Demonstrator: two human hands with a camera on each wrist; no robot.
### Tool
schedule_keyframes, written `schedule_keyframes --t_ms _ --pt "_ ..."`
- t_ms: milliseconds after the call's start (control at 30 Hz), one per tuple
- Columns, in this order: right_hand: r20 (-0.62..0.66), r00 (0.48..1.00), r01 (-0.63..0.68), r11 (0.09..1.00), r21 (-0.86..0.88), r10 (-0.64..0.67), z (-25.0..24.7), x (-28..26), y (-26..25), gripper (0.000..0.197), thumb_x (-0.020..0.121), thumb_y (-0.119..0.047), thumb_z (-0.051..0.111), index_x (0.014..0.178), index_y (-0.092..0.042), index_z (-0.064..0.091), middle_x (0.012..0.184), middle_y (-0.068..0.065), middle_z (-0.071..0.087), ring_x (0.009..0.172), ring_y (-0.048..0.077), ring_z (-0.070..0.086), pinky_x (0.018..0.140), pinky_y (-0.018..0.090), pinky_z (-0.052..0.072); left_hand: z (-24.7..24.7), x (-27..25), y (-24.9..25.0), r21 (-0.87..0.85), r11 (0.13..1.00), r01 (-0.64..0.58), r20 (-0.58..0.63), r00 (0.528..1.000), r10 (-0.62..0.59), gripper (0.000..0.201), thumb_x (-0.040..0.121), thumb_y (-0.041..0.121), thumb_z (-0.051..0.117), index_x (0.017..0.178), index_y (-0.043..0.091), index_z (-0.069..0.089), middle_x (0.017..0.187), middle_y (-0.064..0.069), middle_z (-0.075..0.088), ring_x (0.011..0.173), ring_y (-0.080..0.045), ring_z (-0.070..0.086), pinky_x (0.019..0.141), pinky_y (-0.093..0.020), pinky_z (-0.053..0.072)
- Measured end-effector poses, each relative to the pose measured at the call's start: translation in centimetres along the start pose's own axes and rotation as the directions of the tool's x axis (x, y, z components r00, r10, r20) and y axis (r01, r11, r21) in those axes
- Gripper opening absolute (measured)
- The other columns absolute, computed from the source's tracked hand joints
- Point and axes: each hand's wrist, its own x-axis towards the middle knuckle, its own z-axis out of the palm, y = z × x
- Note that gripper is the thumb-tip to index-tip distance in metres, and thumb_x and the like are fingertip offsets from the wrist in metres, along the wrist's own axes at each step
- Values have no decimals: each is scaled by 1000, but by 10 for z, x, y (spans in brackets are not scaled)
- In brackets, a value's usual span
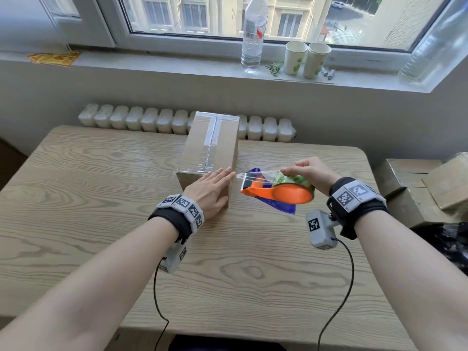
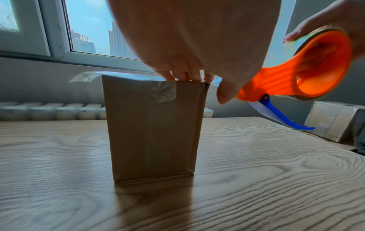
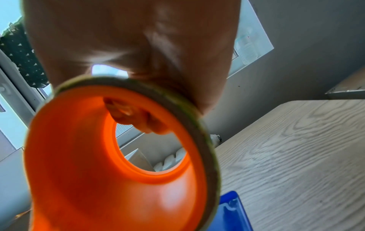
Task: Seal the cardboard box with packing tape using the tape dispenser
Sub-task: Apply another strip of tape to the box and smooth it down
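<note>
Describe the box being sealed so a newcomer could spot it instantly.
On the wooden table, against the white radiator, stands a tall brown cardboard box. Clear tape runs along its top seam and the left hand lies flat on its near end, unlike the boxes stacked right of the table.

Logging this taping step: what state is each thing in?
Box: closed, taped along its top seam.
Tape: stretched from dispenser to box.
Dispenser: held off the table.
Left hand: flat on box.
Right hand: gripping dispenser.
Cups: upright.
Bottle: upright.
</note>
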Motion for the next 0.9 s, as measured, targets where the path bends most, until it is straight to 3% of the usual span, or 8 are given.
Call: schedule_keyframes --t_ms 100,200,267,367,500,633,733,900 --pt "-6 1000 22 997 75 -22 3 1 2 31 79 -23 71 49 -17 64 56 0 62 52 18 54 52 26 40 -2 0 1 6 1000 4 7 1000 -4 68 93 28 43 149 22 6 160 4 4 147 -12 3 120 -28 1" --pt "-30 999 25 996 85 -23 5 -2 1 34 74 -35 75 50 -17 59 59 2 62 54 20 57 52 25 43 -4 -1 2 18 1000 5 16 1000 -5 70 91 25 45 149 22 6 160 4 4 147 -12 3 120 -28 1" --pt "-79 997 22 998 52 -18 7 -3 -1 40 71 -41 77 48 -19 53 53 -2 61 48 13 57 48 22 44 -4 -1 3 23 1000 5 20 1000 -6 72 89 20 46 149 22 7 160 3 3 147 -12 3 120 -28 1" --pt "-123 991 53 997 60 -46 10 -4 -4 44 69 -38 79 46 -19 47 43 -9 55 41 6 52 41 19 40 -5 -1 3 21 1000 8 20 1000 -8 73 87 16 45 149 21 8 160 3 4 147 -12 3 120 -27 1" --pt "-138 987 92 994 60 -83 14 -1 -6 44 70 -31 80 44 -18 46 44 -7 54 43 8 52 41 18 40 -5 -1 3 12 1000 8 2 1000 -8 73 85 12 45 149 20 11 160 3 6 147 -11 4 120 -25 1" --pt "-90 995 56 998 30 -53 10 -3 -9 36 66 -38 80 57 -12 57 63 6 60 55 17 55 51 23 44 -2 -1 2 27 1000 -1 1 1000 1 76 83 14 48 149 19 10 160 1 6 147 -13 4 120 -27 2" --pt "-51 999 21 994 107 -16 3 -9 -8 35 64 -38 69 74 -5 67 81 17 67 67 29 61 59 29 49 0 -1 1 26 1000 -4 3 1000 4 79 82 15 50 149 19 8 160 0 6 148 -14 4 121 -29 2" --pt "-71 997 2 1000 17 -1 -1 -13 -3 26 76 -28 73 73 -4 65 70 11 61 61 24 56 53 25 43 -2 -3 2 6 1000 -19 -20 1000 19 80 80 14 51 148 18 9 159 -3 12 147 -16 9 121 -31 7"
